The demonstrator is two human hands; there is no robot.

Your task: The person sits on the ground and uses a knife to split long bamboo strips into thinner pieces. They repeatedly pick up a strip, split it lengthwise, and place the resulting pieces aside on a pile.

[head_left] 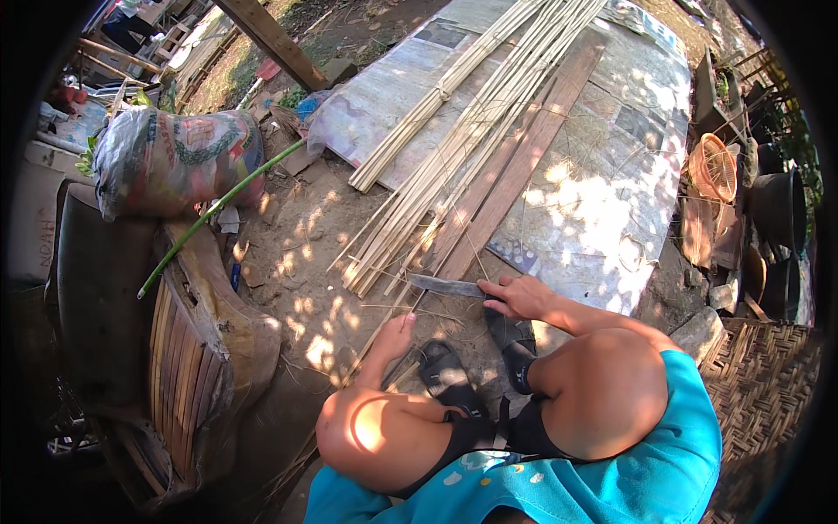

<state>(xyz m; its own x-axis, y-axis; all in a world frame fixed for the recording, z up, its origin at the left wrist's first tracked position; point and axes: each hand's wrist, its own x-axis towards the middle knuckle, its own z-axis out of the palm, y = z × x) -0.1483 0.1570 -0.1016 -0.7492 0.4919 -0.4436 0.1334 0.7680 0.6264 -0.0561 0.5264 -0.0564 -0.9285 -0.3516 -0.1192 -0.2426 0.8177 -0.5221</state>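
My right hand (521,298) is closed round the handle of a knife (443,286), whose broad grey blade points left. In my left hand (397,334), closed in front of my left knee, is a thin strip (421,299) that looks like split bamboo. The strip's upper part meets the blade; whether the edge bites into it is too small to tell. Just beyond the blade lie long pale bamboo strips (471,131), loose in a spread pile. A tied bundle of similar strips (410,131) lies to their left, and brown wooden boards (532,166) to their right.
A printed sheet (602,201) lies under the strips and boards. At left are a stuffed plastic sack (179,157), a green stalk (223,203) and a slatted wooden seat (183,367). An orange basket (713,168), dark pots (775,205) and a woven mat (759,393) are at right.
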